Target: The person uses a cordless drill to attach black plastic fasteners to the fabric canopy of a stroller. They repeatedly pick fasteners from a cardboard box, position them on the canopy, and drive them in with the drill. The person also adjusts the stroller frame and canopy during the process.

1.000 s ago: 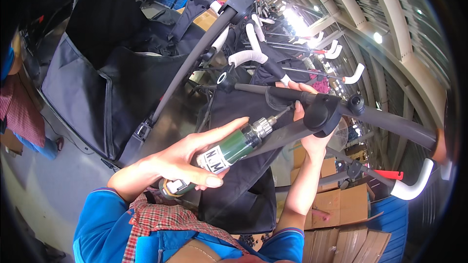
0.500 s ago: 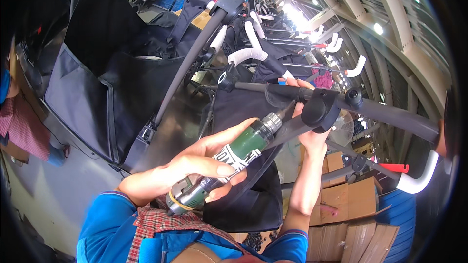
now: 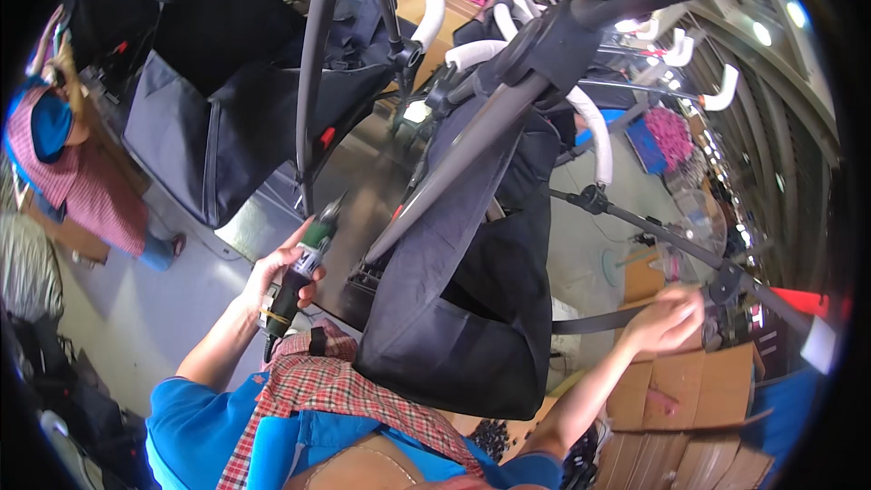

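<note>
My left hand (image 3: 275, 274) is closed around a green and black powered screwdriver (image 3: 302, 266), its tip pointing up and to the right, apart from the frame. A grey stroller frame tube (image 3: 472, 141) with black fabric (image 3: 481, 308) hanging from it fills the middle of the view. My right hand (image 3: 667, 318) reaches out to the right and grips a dark lower bar (image 3: 599, 319) of the stroller frame near a joint (image 3: 726, 283). The fingers there are blurred.
Another black fabric stroller (image 3: 218, 118) hangs at the left with white padded handles (image 3: 434, 0) above. A person in a red checked top (image 3: 63, 172) stands at the far left. Cardboard boxes (image 3: 689, 390) sit at lower right. A metal worktop (image 3: 363, 181) lies beneath.
My left hand has drawn the screwdriver down and left, away from the frame joint. The stroller frame has swung across the view, and my right hand has shifted to a lower bar.
</note>
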Demonstrator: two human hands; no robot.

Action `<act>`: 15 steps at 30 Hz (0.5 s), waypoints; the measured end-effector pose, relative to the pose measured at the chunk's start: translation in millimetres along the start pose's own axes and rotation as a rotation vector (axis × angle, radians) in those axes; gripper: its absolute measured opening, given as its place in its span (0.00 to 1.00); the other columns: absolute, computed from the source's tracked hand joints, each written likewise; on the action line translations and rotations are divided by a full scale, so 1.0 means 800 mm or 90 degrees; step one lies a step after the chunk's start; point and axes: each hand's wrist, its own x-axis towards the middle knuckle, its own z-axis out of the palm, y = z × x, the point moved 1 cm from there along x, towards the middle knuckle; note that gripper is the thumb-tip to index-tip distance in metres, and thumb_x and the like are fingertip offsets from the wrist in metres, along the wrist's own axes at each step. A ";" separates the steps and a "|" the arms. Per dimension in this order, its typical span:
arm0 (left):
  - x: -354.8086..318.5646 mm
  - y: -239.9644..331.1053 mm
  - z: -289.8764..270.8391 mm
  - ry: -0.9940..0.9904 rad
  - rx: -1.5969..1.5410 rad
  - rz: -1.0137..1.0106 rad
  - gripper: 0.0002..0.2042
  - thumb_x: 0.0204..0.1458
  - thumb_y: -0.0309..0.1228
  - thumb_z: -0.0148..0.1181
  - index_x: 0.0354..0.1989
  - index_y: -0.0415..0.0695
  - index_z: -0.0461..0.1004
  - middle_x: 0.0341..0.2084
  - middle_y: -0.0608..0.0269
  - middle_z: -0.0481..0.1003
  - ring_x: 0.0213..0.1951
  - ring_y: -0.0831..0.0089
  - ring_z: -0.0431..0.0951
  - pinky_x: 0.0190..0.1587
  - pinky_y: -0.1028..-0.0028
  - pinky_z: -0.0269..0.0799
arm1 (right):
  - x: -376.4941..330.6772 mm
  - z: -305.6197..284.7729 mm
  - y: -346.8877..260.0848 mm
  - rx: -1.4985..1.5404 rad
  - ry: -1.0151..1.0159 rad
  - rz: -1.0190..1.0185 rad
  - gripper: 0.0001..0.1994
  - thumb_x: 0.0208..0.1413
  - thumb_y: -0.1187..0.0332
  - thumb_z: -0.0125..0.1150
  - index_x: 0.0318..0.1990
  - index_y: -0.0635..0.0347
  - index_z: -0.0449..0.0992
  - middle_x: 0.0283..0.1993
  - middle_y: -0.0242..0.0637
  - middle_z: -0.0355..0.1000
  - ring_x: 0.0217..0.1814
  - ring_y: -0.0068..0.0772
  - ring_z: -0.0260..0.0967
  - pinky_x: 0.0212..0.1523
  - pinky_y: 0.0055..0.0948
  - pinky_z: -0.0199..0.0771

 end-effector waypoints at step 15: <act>-0.138 -0.143 -0.092 0.577 -0.021 -0.116 0.18 0.52 0.45 0.59 0.39 0.44 0.67 0.20 0.57 0.72 0.20 0.68 0.74 0.22 0.71 0.72 | -0.244 -0.073 0.184 0.095 -0.008 0.901 0.23 0.68 0.58 0.41 0.62 0.66 0.64 0.59 0.43 0.67 0.60 0.37 0.65 0.63 0.37 0.63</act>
